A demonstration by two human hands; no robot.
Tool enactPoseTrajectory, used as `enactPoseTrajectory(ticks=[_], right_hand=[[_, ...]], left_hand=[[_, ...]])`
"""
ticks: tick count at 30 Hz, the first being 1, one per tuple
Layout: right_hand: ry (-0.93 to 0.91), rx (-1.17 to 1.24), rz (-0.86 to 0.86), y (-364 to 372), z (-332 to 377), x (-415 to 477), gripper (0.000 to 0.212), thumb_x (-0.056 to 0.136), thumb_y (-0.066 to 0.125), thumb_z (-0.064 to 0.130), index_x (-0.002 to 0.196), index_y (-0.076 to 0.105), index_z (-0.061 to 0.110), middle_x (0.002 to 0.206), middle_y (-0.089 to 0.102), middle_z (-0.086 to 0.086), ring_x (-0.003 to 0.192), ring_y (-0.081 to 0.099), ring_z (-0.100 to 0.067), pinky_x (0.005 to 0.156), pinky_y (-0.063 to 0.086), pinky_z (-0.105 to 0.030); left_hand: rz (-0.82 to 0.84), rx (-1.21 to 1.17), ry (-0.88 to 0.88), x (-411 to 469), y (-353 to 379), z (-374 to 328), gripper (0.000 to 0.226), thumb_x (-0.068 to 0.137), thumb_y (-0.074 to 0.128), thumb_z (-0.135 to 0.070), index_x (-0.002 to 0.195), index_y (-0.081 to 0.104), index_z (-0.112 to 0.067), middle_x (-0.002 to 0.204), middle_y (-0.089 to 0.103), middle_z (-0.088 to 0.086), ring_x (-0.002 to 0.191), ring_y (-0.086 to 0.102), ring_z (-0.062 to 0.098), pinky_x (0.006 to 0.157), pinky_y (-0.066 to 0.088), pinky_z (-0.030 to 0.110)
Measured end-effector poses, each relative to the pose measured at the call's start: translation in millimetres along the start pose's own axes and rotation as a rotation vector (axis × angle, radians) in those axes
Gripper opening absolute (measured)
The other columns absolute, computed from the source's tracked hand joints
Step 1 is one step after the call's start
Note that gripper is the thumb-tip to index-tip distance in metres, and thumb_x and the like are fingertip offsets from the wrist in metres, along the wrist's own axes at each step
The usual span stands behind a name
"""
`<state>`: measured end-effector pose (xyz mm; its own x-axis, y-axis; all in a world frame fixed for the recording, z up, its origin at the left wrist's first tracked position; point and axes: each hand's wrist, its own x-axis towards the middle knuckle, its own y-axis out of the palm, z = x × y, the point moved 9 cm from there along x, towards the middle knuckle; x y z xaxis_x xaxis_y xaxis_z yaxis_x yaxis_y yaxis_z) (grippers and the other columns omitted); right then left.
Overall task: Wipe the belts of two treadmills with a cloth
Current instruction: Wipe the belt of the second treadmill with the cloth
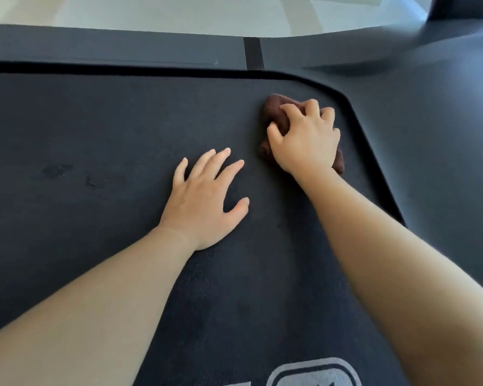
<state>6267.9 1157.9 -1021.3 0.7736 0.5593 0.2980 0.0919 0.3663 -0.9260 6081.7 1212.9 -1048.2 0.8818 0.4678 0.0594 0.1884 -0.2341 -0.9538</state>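
One brown cloth (273,112) lies bunched under the gripping right hand (307,137) on one treadmill belt (95,129), beside the empty left hand (204,201), spread flat.

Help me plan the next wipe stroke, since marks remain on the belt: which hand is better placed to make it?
The right hand: it already presses the crumpled brown cloth onto the dark treadmill belt. The left hand lies flat, empty, bracing.

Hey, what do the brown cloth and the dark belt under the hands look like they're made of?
Cloth: soft fabric, probably microfibre or terry, judging by its fuzzy, bunched folds under the right hand. Belt: matte dark rubber or woven synthetic, finely textured, without shine; the left hand lies flat on it.
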Motion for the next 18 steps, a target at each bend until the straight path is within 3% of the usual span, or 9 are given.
enactPoseTrajectory(ticks=[8, 18], right_hand=[[-0.067, -0.015, 0.092, 24.5, 17.8, 66.8, 0.047, 0.083, 0.038, 0.051, 0.119, 0.055, 0.026, 0.133, 0.045, -0.007, 0.120, 0.035, -0.033, 0.089, 0.034, -0.047], [-0.118, 0.023, 0.007, -26.0, 12.7, -82.3, 0.038, 0.084, 0.045, 0.049, 0.114, 0.059, 0.031, 0.126, 0.051, -0.001, 0.115, 0.039, -0.029, 0.079, 0.035, -0.040]], left_hand=[[0.021, -0.011, 0.004, 0.7, -0.9, 0.3, 0.068, 0.080, 0.026, -0.059, 0.144, 0.025, -0.035, 0.156, 0.014, -0.009, 0.144, 0.003, 0.011, 0.115, 0.001, 0.048], [-0.026, -0.031, 0.023, -0.9, -2.5, -0.1, 0.059, 0.087, 0.041, -0.051, 0.142, 0.034, -0.031, 0.154, 0.022, -0.006, 0.143, 0.011, 0.015, 0.115, 0.006, 0.047]])
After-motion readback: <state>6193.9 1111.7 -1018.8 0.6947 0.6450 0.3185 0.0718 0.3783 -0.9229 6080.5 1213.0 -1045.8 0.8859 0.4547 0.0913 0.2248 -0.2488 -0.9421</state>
